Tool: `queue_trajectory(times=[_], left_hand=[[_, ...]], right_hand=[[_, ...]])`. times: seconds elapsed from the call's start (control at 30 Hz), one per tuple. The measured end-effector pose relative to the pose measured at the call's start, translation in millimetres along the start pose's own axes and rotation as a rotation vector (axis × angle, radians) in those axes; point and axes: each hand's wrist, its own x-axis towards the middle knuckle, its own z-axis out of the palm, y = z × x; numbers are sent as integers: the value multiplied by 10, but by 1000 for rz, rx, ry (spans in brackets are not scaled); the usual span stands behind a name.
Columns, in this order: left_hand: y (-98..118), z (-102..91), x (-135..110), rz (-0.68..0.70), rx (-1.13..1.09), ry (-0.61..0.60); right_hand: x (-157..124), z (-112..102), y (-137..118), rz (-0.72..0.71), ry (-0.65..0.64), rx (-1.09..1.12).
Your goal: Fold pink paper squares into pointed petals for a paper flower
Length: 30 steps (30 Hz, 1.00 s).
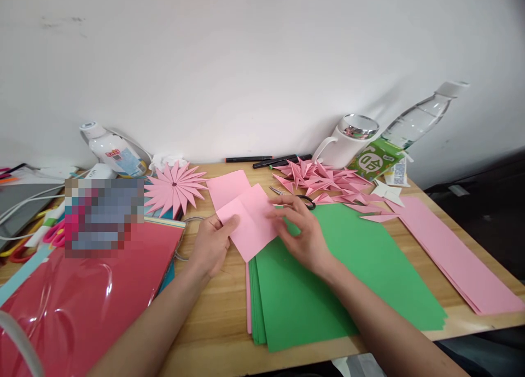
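A square of pink paper point(256, 226) with a crease across its middle is held up in front of me. My left hand point(213, 243) grips its left side, the thumb on top. At the right edge of the sheet, my right hand point(301, 229) has its fingers apart; whether the fingertips touch the paper I cannot tell. Another pink sheet point(229, 186) lies just behind on the table. Below the right hand is a stack of green paper point(348, 284). To the left rests a pink folded-paper star wheel point(175, 186).
Pink folded pieces point(324, 177) are heaped behind the green stack, beside a white mug point(344, 141) and a clear bottle point(422, 117). Pink strips point(455, 256) lie at right. A red paper pack point(110, 295) covers the left, with a white bottle point(112, 150) behind. Markers point(283, 161) lie by the wall.
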Motion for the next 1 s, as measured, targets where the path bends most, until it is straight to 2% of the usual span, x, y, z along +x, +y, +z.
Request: queue_trajectory(times=[0.07,0.13,0.27,0.53,0.67,0.83,0.9,1.0], left_hand=[[23,8,8,-16,-48,-1],[54,23,6,-51,-99,-10],[89,53,-9,-95,-170,-44],[45,43,-15,-110,-170,-142],[55,39,-36,-72,-145,-269],[49,40,-81,-15,-20,-485],[24,34,-89,-6,78,-463],[-22,26,-85,26,196,-337]], right_hand=[[-5,-1,-33,-170,-60,-66],[-14,1,-61,-240,-125,-119],[-35,7,-70,-247,-189,-217],[-24,0,-76,-270,-115,-166],[-26,-5,-108,-206,-63,-105],[-19,-9,-126,-28,33,43],[-15,-8,-125,22,65,99],[-16,4,-123,98,67,167]])
